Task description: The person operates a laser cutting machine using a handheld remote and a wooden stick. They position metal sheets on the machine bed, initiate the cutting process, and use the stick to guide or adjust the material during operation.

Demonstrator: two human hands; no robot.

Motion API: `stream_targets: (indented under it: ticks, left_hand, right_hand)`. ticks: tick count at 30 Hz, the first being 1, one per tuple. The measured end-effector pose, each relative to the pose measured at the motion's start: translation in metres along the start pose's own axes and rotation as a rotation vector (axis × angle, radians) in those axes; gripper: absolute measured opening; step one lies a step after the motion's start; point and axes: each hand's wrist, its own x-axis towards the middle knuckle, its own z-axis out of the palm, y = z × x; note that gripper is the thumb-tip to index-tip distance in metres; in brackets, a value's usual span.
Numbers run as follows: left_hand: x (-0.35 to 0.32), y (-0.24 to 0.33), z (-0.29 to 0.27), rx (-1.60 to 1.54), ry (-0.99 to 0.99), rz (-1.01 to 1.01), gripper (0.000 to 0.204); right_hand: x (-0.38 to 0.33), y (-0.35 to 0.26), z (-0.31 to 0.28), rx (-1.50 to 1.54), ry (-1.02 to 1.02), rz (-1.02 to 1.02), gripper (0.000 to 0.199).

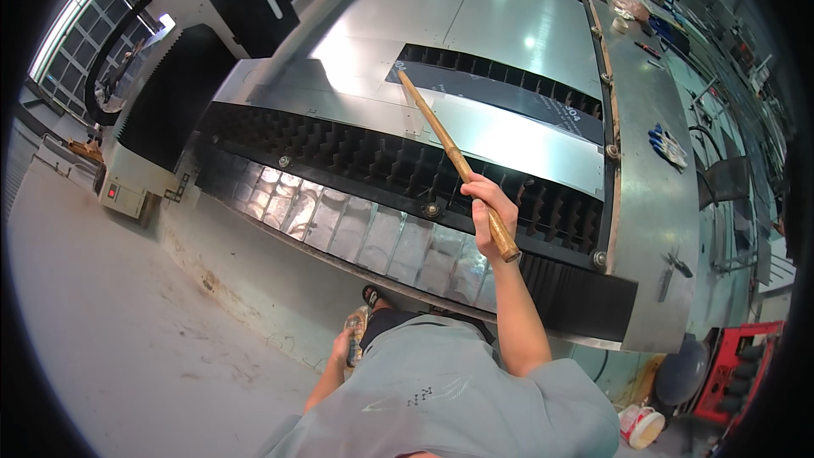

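My right hand (pixel 492 212) is closed round the near part of a long wooden stick (pixel 441 134), whose butt end sticks out below my fist. The stick slants away to the left over the machine bed, its far tip at the left end of a dark film-covered metal strip (pixel 500 93). Whether the tip presses on the strip I cannot tell. Low at my left side, my left hand (pixel 342 346) is closed on a cream, patterned thing (pixel 356 335), perhaps cloth; its kind is unclear. Bright sheet metal (pixel 517 142) lies just nearer than the strip.
Rows of jagged black support slats (pixel 365 153) show along the bed's near side. Bolts (pixel 432 209) stand on its frame. The right-hand metal ledge carries a pair of gloves (pixel 667 147) and pliers (pixel 678 265). A white machine gantry (pixel 174 102) stands left; a bucket (pixel 642 427) sits lower right.
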Motion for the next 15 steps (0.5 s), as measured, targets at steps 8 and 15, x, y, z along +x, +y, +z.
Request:
stream_targets:
  ticks: [8, 15]
  left_hand:
    - [-0.0057, -0.0017, -0.0014, -0.041, -0.026, -0.004, 0.051]
    - [-0.005, -0.0029, 0.0003, -0.088, -0.014, 0.031, 0.052]
  right_hand:
    - [0.0033, 0.0045, 0.0038, 0.021, 0.044, 0.036, 0.027]
    - [-0.0009, 0.0046, 0.0049, -0.061, 0.029, -0.026, 0.028]
